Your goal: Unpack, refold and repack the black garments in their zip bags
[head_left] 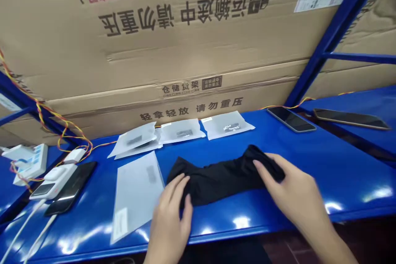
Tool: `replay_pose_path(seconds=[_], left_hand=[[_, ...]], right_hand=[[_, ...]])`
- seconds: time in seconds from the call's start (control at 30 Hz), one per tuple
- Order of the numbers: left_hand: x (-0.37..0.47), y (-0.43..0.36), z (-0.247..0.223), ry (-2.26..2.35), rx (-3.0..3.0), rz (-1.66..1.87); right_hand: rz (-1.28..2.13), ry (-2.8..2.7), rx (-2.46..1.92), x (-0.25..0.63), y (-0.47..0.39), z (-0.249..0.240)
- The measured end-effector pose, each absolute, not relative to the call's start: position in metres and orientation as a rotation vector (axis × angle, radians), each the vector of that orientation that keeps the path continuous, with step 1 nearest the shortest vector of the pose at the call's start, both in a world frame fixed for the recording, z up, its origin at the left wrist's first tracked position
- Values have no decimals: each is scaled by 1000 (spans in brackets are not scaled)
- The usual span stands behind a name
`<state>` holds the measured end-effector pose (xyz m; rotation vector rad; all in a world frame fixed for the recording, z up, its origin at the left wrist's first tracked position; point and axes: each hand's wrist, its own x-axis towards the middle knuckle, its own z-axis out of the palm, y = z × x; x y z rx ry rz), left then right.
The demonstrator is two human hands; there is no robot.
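Pinching opposite ends of black cloth (pixel 221 181), left hand (pixel 172 218) and right hand (pixel 295 189) have frosted pouches (pixel 136 196) close by.

One left hand (pixel 171 214), one right hand (pixel 293 189) and one black cloth (pixel 222 181) show. One phone (pixel 76 183) lies at left and two phones (pixel 291 119) at right, three in all. At least four small packets (pixel 185 127) line the far side; one large packet (pixel 137 198) shows at near left, any beneath uncountable. Two white cables (pixel 39 238) and one power strip (pixel 36 165) are at left.
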<state>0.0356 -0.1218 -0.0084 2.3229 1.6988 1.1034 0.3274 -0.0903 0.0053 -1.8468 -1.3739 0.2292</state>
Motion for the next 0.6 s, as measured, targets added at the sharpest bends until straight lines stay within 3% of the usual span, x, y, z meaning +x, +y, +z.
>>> replay_pose_path(seconds=[0.17,0.4,0.6], left_hand=[[-2,-122,-2,1746,2402,1028],[-13,-86,20,1783,2246,926],[-17,-72,57,1570,2164,939]], right_hand=[[169,-1286,-1936,369,-94,-7],[238,-1596,-1637,344,-70,-5],[604,-1663,-1577,353,-50,22]])
